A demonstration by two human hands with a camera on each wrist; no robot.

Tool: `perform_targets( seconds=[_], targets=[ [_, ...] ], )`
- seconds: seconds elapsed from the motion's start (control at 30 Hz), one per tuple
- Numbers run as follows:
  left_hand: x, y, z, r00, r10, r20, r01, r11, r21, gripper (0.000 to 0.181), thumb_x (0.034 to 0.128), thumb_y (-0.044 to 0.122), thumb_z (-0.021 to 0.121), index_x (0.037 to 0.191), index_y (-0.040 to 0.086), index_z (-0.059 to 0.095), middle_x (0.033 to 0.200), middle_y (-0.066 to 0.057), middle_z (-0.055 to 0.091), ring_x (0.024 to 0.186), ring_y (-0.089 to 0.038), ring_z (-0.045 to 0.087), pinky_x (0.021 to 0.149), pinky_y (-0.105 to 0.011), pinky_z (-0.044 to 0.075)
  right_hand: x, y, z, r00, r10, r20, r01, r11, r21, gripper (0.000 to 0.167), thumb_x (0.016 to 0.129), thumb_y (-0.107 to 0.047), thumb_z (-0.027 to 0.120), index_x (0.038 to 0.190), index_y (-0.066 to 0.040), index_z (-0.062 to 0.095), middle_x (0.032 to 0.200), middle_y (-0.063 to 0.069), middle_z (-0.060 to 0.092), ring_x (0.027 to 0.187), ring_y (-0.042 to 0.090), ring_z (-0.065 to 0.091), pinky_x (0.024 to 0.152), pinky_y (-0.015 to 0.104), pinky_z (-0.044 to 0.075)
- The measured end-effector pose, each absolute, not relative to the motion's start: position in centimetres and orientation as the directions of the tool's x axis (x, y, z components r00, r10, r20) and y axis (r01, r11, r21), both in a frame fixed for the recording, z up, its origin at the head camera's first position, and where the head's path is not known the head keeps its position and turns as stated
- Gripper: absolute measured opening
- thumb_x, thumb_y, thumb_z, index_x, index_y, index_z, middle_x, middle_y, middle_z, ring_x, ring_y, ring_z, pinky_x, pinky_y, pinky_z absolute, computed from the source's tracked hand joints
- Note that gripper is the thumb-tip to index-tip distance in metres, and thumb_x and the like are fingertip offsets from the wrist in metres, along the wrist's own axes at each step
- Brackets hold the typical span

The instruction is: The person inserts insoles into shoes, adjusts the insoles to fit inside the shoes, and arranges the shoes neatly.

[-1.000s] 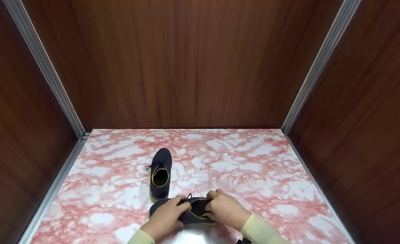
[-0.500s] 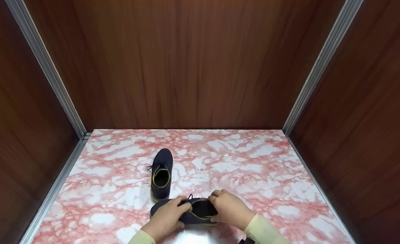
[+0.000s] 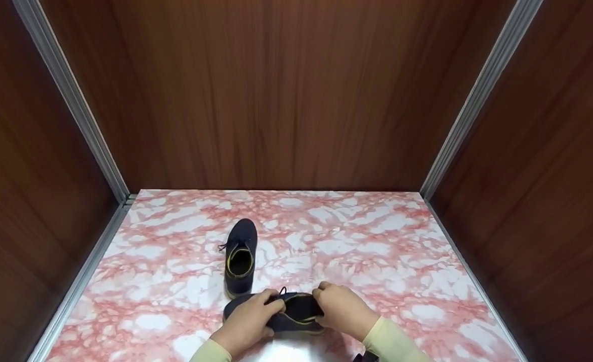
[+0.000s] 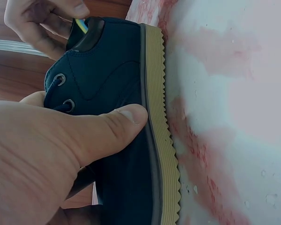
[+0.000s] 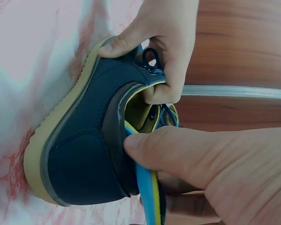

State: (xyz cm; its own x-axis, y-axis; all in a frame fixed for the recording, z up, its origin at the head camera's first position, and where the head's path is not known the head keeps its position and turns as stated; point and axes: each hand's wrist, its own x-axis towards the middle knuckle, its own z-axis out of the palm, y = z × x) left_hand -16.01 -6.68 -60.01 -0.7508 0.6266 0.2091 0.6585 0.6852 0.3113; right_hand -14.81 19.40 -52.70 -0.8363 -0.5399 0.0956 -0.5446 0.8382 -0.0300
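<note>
A dark navy lace-up shoe [image 3: 296, 326] with a ridged tan sole [image 4: 158, 117] lies crosswise near the front, toe to the left. My left hand [image 3: 250, 318] grips it over the front part, thumb on the side just above the sole. At the heel end, my right hand [image 3: 345, 310] pinches a blue-and-yellow insole [image 5: 148, 190] between thumb and fingers. Part of this insole stands out of the shoe opening at the heel; how far it reaches inside is hidden. A lace loop [image 5: 150, 57] sticks up beside the left fingers.
The matching navy shoe [image 3: 241, 259] stands upright just behind, toe pointing away, its heel close to the held shoe's toe. Brown wood-grain panels [image 3: 276, 100] with metal corner strips enclose the red-and-white marbled surface [image 3: 376, 261] on three sides.
My right hand has shifted slightly to the right at the heel, and more of the shoe's opening shows. The left hand and the other shoe have stayed nearly in place.
</note>
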Motion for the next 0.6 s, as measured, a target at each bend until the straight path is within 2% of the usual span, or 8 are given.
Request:
perform_targets(
  seconds=[0.17,0.4,0.6],
  targets=[
    [-16.03,-6.55,-60.09,-0.749,0.629,0.207,0.661,0.687,0.303,0.056,0.075,0.022,0.098,0.118,0.029,0.064,0.148,-0.008,0.064,0.122,-0.033,0.073,0.095,-0.047,0.064,-14.9,19.64,-52.8,-0.816,-0.566,0.116,-0.574,0.817,-0.055,0.034,0.08,-0.023,0.094,0.103,-0.006,0.075,0.096,0.005,0.072,0.076,0.021,0.072,0.073,0.035,0.065],
    [-15.92,-6.5,-60.13,-0.758,0.615,0.218,0.651,0.692,0.311,0.055,0.0722,0.022,0.099,0.115,0.031,0.065,0.147,-0.007,0.064,0.122,-0.033,0.073,0.092,-0.047,0.064,-15.02,19.81,-53.0,-0.786,-0.598,0.156,-0.61,0.792,-0.033,0.03,0.083,-0.022,0.092,0.103,-0.005,0.076,0.095,0.005,0.074,0.077,0.02,0.074,0.072,0.034,0.064],
    [-15.85,-6.39,-60.12,-0.755,0.618,0.219,0.654,0.69,0.31,0.054,0.0731,0.022,0.099,0.115,0.03,0.065,0.146,-0.007,0.064,0.122,-0.031,0.073,0.094,-0.046,0.064,-14.9,19.69,-53.21,-0.794,-0.591,0.144,-0.602,0.797,-0.047,0.028,0.086,-0.023,0.089,0.104,-0.006,0.076,0.097,0.005,0.074,0.077,0.02,0.073,0.071,0.034,0.064]
  ],
)
